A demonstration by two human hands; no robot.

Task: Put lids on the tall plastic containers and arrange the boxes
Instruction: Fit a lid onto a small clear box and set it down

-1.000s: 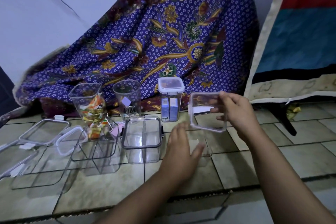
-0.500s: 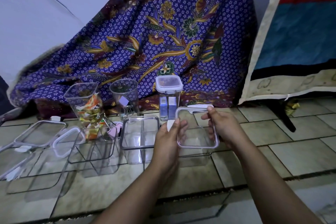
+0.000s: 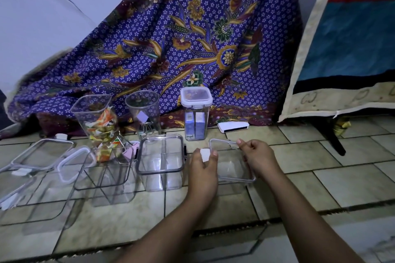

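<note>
Resting flat on a clear tall plastic container (image 3: pixel 232 186), the square transparent lid with a grey rim (image 3: pixel 245 179) sits on the tiled floor (image 3: pixel 320 177) directly before the person, between the two hands. The left hand (image 3: pixel 203 168) is curled at the lid's left edge, thumb and fingers pinching a small white latch tab (image 3: pixel 205 154). The right hand (image 3: pixel 257 158) is bent at the wrist over the far right side, its fingers closed narrowly on the lid's rim near the back corner. Both forearms reach forward from the lower edge of the view.

Just to the left stands a clear rectangular container with a dark grey rimmed lid and black side clips (image 3: pixel 161 160) (the inside seems divided, but I cannot tell for sure). Further left is an open clear box with inner partitions (image 3: pixel 104 168), and beside it loose transparent lids with pale rims (image 3: pixel 42 151) lie on the tiles.

Behind, three tall containers stand in a row: an open square one filled with orange and green sachets (image 3: pixel 96 121), an open rounded one with a small tag inside (image 3: pixel 143 111), and a closed one with a white-rimmed lid holding blue cartons (image 3: pixel 196 113). Their printing is too small to read. A flat white device (image 3: pixel 233 127) lies near it, against a purple floral batik cloth (image 3: pixel 192 38).
</note>
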